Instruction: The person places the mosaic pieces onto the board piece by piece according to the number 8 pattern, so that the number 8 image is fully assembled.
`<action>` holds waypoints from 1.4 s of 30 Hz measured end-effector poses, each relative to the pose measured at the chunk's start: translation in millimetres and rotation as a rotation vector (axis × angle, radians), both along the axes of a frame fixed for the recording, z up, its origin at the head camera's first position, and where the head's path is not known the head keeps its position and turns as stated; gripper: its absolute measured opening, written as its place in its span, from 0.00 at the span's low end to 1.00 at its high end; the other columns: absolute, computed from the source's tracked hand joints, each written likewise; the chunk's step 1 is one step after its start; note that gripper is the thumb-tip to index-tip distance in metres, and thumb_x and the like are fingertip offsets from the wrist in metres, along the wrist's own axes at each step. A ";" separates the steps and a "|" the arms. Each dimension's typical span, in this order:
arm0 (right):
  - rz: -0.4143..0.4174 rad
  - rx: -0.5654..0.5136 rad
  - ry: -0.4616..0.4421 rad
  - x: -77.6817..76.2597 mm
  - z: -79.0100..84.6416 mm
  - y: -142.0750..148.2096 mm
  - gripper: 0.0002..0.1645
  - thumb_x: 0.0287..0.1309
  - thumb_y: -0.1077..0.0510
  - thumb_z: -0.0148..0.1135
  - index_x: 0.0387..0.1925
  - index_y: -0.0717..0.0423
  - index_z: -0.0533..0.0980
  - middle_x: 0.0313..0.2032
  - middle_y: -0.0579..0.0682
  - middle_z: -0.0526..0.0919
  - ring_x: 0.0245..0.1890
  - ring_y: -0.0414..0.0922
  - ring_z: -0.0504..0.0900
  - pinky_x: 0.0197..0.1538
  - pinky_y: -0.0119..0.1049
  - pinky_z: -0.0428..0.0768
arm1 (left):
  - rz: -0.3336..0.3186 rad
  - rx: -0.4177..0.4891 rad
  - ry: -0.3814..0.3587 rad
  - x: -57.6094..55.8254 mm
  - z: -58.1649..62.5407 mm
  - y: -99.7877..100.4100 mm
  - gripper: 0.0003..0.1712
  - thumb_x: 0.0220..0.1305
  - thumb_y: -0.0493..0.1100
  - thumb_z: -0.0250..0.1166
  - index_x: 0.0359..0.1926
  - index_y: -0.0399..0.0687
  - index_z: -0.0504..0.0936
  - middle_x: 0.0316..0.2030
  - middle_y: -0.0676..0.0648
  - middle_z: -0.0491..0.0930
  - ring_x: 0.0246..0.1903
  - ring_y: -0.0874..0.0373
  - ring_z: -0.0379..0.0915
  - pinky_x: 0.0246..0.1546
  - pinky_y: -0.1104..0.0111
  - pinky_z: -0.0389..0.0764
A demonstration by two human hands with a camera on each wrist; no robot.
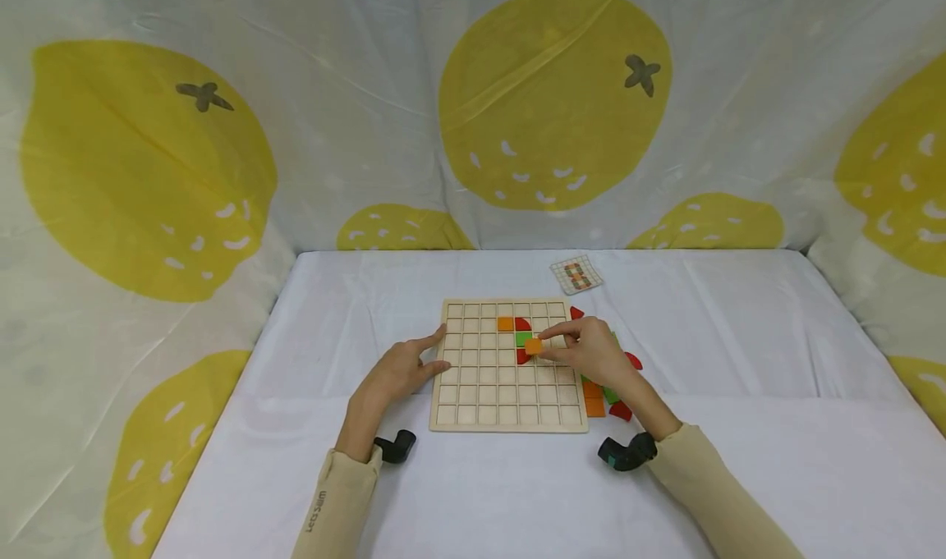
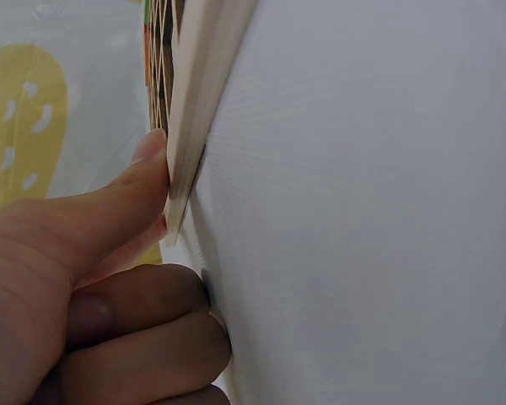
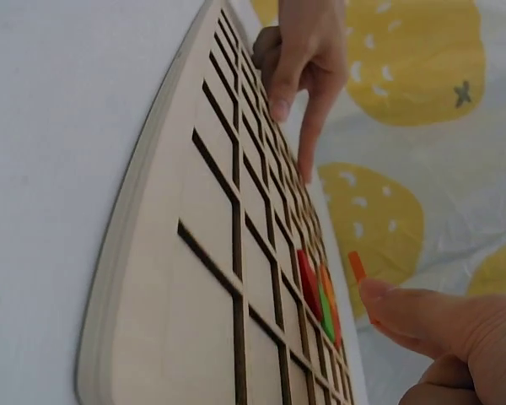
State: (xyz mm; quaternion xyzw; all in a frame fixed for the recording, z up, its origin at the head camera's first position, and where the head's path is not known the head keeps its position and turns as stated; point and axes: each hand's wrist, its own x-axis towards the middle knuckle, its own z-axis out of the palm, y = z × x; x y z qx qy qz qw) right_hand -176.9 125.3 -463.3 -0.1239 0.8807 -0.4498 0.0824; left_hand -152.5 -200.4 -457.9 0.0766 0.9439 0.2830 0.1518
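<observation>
A light wooden grid board [image 1: 473, 395] lies on the white-covered table. My left hand [image 1: 395, 370] touches its left edge with thumb and forefinger spread apart, the other fingers curled under in the left wrist view. Between thumb and fingertips, my right hand [image 1: 594, 350] pinches an orange square tile [image 1: 534, 346] over the upper middle of the board. In the right wrist view that tile [image 3: 357, 266] is edge-on, apart from the board. Set in the grid are an orange square [image 1: 506, 323], a red rounded piece [image 1: 523, 324], a green square [image 1: 523, 339] and another red piece [image 1: 522, 357], partly covered.
Loose orange tiles [image 1: 594, 399], green tiles and red pieces [image 1: 621, 411] lie along the board's right side, partly under my right hand and forearm. A small pattern card [image 1: 576, 274] rests behind the board. Lemon-print cloth [image 1: 369, 132] hangs behind the table.
</observation>
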 end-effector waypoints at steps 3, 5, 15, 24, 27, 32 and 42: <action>0.005 0.013 -0.001 1.0 -0.8 -13.7 0.15 0.54 0.53 0.80 0.43 0.53 0.90 0.15 0.44 0.59 0.16 0.41 0.56 0.22 0.30 0.55 | 0.004 -0.002 0.000 -0.4 0.5 0.2 0.41 0.73 0.52 0.66 0.80 0.55 0.60 0.18 0.51 0.66 0.22 0.59 0.59 0.32 0.65 0.68; 0.002 0.028 -0.002 1.2 -2.5 -20.9 0.15 0.54 0.53 0.80 0.43 0.52 0.90 0.15 0.44 0.60 0.17 0.42 0.59 0.23 0.31 0.56 | 0.006 -0.005 0.000 -0.7 0.2 0.2 0.41 0.73 0.52 0.66 0.80 0.55 0.60 0.18 0.50 0.68 0.22 0.59 0.60 0.33 0.65 0.69; 0.013 0.073 0.037 1.2 -9.6 -37.8 0.15 0.52 0.55 0.81 0.42 0.56 0.90 0.14 0.43 0.60 0.17 0.40 0.60 0.23 0.30 0.56 | 0.006 -0.010 -0.006 -0.5 -1.0 1.5 0.41 0.73 0.52 0.66 0.80 0.55 0.59 0.17 0.51 0.66 0.21 0.59 0.58 0.32 0.65 0.68; 0.036 0.044 0.004 0.5 -9.3 -36.5 0.15 0.53 0.55 0.81 0.44 0.54 0.90 0.14 0.43 0.58 0.16 0.40 0.57 0.23 0.30 0.55 | 0.009 -0.016 -0.015 -2.1 0.3 1.5 0.42 0.72 0.53 0.66 0.80 0.57 0.59 0.15 0.54 0.60 0.19 0.60 0.54 0.31 0.65 0.67; 0.046 0.031 0.001 0.0 -10.7 -37.0 0.14 0.54 0.56 0.80 0.43 0.54 0.90 0.14 0.43 0.58 0.16 0.40 0.56 0.23 0.30 0.54 | 0.011 -0.018 -0.010 -2.4 0.4 1.2 0.41 0.72 0.53 0.66 0.80 0.57 0.60 0.16 0.53 0.63 0.21 0.60 0.57 0.32 0.66 0.67; 0.048 0.008 -0.006 0.6 -12.1 -39.7 0.13 0.54 0.57 0.80 0.43 0.54 0.90 0.13 0.43 0.59 0.15 0.40 0.58 0.23 0.29 0.55 | 0.016 -0.019 -0.015 -2.0 0.2 0.6 0.41 0.72 0.53 0.66 0.80 0.58 0.59 0.16 0.53 0.63 0.21 0.59 0.57 0.32 0.65 0.68; 0.043 0.001 0.005 0.8 -16.6 -43.2 0.12 0.55 0.57 0.79 0.42 0.54 0.89 0.14 0.43 0.64 0.15 0.39 0.63 0.22 0.29 0.59 | 0.015 -0.023 -0.012 -1.9 0.0 -0.6 0.41 0.73 0.53 0.66 0.80 0.58 0.60 0.19 0.49 0.70 0.24 0.58 0.62 0.34 0.65 0.69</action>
